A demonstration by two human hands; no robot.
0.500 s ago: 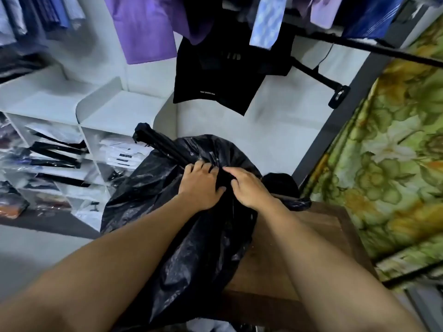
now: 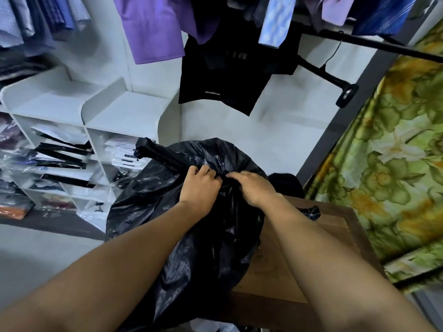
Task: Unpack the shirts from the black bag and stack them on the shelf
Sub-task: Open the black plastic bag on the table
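Head view — forearms extended, left hand [image 2: 200, 189] and right hand [image 2: 256, 188] pinch the black bag [image 2: 206, 259] — fingers curled.

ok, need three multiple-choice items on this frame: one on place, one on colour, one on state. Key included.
1. Where does the black bag rest?
A) on the floor
B) on the wooden table
C) hung from the rail

2. What colour is the hanging shirt at top, left of centre?
A) red
B) yellow
C) purple

3. What are the hands doing?
A) both grip the bag's gathered top
B) both are lifted clear of the bag
C) one holds a folded shirt

Key:
1 B, its bulk sits on the brown tabletop and drapes over the left edge.
2 C, the cloth is plainly purple.
3 A, the left hand and right hand pinch the bunched plastic side by side.
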